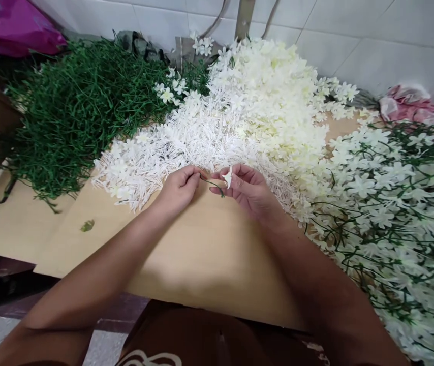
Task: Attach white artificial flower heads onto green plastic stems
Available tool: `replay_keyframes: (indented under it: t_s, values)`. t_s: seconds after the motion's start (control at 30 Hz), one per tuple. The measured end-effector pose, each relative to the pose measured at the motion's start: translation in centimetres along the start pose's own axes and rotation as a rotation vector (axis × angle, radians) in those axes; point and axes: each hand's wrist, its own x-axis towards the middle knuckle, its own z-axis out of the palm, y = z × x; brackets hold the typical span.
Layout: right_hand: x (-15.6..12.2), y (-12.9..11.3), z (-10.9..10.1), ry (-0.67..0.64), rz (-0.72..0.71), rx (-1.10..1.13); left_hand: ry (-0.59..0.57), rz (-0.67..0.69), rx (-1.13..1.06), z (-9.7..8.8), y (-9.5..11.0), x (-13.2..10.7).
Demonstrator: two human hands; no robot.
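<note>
A white flower (228, 178) and a green stem (216, 183), both pinched above the tabletop (202, 249).
From far away, I see the left hand (182, 188) pinching the stem and the right hand (253, 191) pinching the flower, well in from the tabletop's near edge. The flower looks light, soft and easy to crease, so I'd hold its base; the stem looks thin and bendy, so I'd hold near its tip.

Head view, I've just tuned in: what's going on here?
A person's left hand pinches a thin green stem, while the right hand holds a small white flower close beside it. Both hands are above a tan board. A heap of green stems lies to the left, a pile of white and cream flowers beyond the hands, and flowers with green stems to the right.
</note>
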Motion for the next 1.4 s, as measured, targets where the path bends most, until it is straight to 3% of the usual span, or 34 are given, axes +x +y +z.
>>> replay_keyframes:
  t_s: [0.13,0.2,0.27,0.4,0.5,0.7,1.07,1.4]
  values:
    - [0.0,-0.2,0.1,-0.002,0.009,-0.022,0.016,0.271,0.349,0.0,0.3,-0.5]
    - [0.0,-0.2,0.1,0.001,0.010,-0.040,-0.042,0.417,0.399,0.0,0.6,-0.7]
    - [0.0,-0.3,0.1,-0.002,0.001,-0.047,-0.121,0.464,0.330,0.2,0.7,-0.7]
    - [0.1,-0.7,0.0,-0.001,-0.032,-0.028,-0.147,0.373,0.185,0.8,0.5,-0.4]
    - [0.1,-1.0,0.2,-0.034,-0.024,-0.056,-0.142,0.397,0.146,1.5,0.6,0.0]
    - [0.1,-1.4,0.3,-0.038,0.007,-0.024,-0.348,0.206,-0.213,2.4,1.5,0.0]
    - [0.0,-2.0,-1.0,0.058,0.031,-0.201,-0.175,0.070,-0.026,0.5,1.7,-0.2]
    - [0.1,-1.1,-1.1,0.010,0.132,-0.137,-0.280,-0.016,-0.227,0.7,1.1,-0.5]
